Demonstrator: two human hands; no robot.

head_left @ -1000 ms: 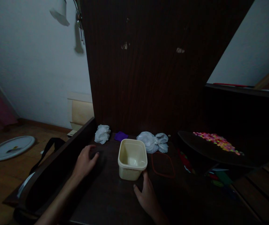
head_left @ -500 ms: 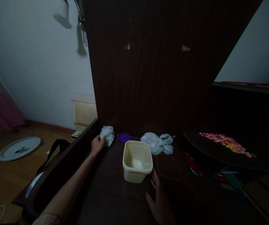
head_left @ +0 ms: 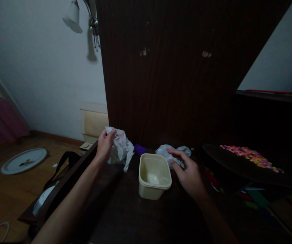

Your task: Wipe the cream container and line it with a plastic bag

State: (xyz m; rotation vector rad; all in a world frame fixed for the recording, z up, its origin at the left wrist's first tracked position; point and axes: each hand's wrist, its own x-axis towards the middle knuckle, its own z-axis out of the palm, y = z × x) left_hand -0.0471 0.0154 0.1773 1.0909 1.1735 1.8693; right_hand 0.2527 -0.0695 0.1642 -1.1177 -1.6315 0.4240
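My left hand (head_left: pixel 105 145) is closed on a crumpled white plastic bag (head_left: pixel 122 149), held up over the dark wooden tabletop with its loose end hanging down. To its right stands a cream plastic tub (head_left: pixel 154 176), upright, with nothing visible inside. My right hand (head_left: pixel 185 166) is raised just right of the tub, thumb and fingers apart, holding nothing. Behind it, partly hidden by the fingers, lies a knotted pale plastic bag (head_left: pixel 164 150). A purple piece (head_left: pixel 139 150), perhaps cloth, rests at the back between the held bag and the tub.
A raised wooden edge (head_left: pixel 66 183) borders the tabletop on the left, and a tall dark panel (head_left: pixel 171 84) closes the back. On the right, a dark shelf (head_left: pixel 224 157) carries a pile of small colourful pieces (head_left: pixel 250 156). A white oval lid-like object (head_left: pixel 25 161) lies on the floor.
My left hand has lifted the white plastic bag, which now hangs looser. My right hand has left the tub's near right corner and risen over its right side, before the knotted bag.
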